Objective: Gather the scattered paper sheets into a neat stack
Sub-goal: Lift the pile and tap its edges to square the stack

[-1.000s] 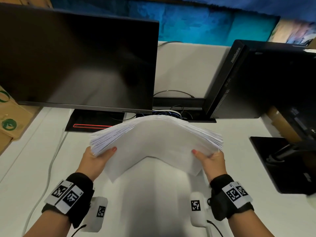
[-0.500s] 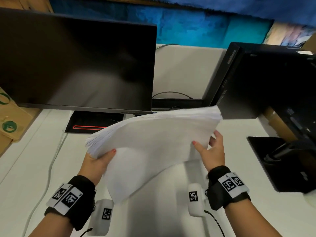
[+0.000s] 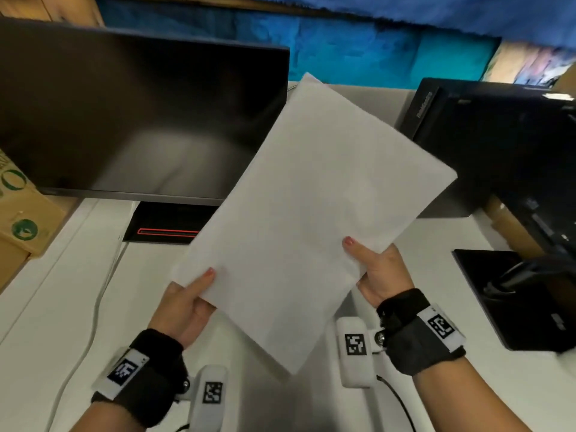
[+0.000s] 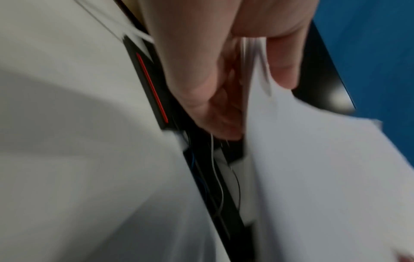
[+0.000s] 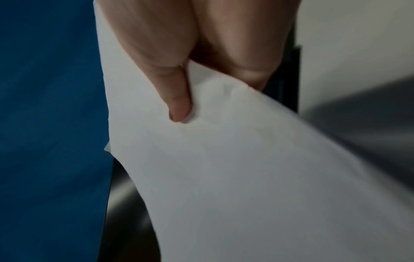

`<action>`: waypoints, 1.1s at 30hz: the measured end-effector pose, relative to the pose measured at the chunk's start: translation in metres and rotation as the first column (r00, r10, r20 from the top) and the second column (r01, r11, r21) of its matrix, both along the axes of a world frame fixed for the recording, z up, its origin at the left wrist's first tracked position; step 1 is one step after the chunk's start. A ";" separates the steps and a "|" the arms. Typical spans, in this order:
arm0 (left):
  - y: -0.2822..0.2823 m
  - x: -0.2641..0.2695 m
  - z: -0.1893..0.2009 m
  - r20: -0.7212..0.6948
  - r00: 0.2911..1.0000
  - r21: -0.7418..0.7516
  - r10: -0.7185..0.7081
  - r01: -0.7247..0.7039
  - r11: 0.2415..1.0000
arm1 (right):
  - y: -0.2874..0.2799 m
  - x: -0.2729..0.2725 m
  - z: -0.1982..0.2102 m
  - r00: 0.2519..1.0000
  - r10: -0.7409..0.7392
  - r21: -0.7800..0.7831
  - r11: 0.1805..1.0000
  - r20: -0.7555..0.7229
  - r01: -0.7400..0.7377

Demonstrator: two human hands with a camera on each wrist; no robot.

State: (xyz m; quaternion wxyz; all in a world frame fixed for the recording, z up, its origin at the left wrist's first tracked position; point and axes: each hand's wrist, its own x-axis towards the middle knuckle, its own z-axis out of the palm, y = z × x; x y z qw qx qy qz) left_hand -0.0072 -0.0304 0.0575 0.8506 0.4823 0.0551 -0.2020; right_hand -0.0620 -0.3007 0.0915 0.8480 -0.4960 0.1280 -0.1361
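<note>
A thick stack of white paper sheets (image 3: 314,207) is held up above the white desk (image 3: 62,307), tilted with one corner pointing down toward me. My left hand (image 3: 187,304) grips its lower left edge, thumb on the front face. My right hand (image 3: 377,269) grips the lower right edge the same way. In the left wrist view the left hand (image 4: 226,74) pinches the paper sheets (image 4: 325,177), fingers behind and thumb in front. The right wrist view shows the thumb of my right hand (image 5: 177,99) pressed on the paper sheets (image 5: 257,177). The stack's back side is hidden.
A dark monitor (image 3: 134,120) stands at the back left, its base with a red line (image 3: 168,226) beneath. A black computer case (image 3: 498,145) stands back right, a second black stand (image 3: 523,297) at the right edge. A cardboard box (image 3: 21,219) sits far left. A white cable (image 3: 93,322) runs down the desk.
The stack has swung from lying arched and flat between my hands to standing up on a tilt, its face toward me. Both hands kept their grip and rose with it.
</note>
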 end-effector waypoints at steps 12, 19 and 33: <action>-0.027 0.025 0.052 0.483 0.869 0.351 -0.106 -0.081 0.933 | 0.001 -0.007 0.007 0.996 -0.011 -0.505 0.862 -0.090 -0.036; -0.041 0.014 0.045 0.488 0.870 0.378 -0.069 -0.140 0.915 | 0.002 -0.016 0.004 0.995 -0.089 -0.464 0.884 -0.046 0.058; -0.041 0.004 0.022 0.453 0.889 0.372 -0.072 -0.115 0.921 | 0.003 -0.020 -0.007 0.982 -0.104 -0.519 0.855 -0.156 0.008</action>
